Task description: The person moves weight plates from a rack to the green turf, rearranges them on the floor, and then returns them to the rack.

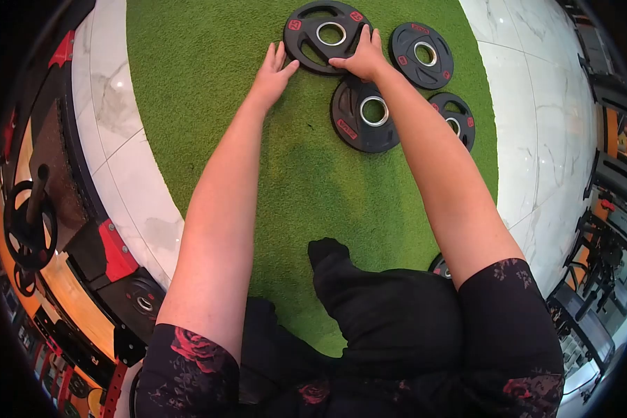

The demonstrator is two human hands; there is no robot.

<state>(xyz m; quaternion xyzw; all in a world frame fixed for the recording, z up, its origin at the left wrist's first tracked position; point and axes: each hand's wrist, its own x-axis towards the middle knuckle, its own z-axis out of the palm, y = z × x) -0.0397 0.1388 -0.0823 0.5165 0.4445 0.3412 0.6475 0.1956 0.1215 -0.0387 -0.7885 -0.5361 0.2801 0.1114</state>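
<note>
A large black weight plate (305,50) with red 25 markings and a silver center ring lies on the green turf. My left hand (274,75) is open at its lower left edge, fingers spread and thumb beside the rim. Over the plate's lower right rim, my right hand (361,58) rests with thumb and fingers apart. Just below that hand sits a smaller black plate (350,115), its top edge close to the large one. Another plate (405,50) lies to the right, and a smaller plate (465,111) is partly hidden behind my right forearm.
Green turf (188,83) runs between white marble-look tiles (115,90). A plate edge (439,265) shows by my right knee. On the left stands gym equipment with a red bracket (113,251) and a plate (143,302). More equipment (585,313) lines the right side.
</note>
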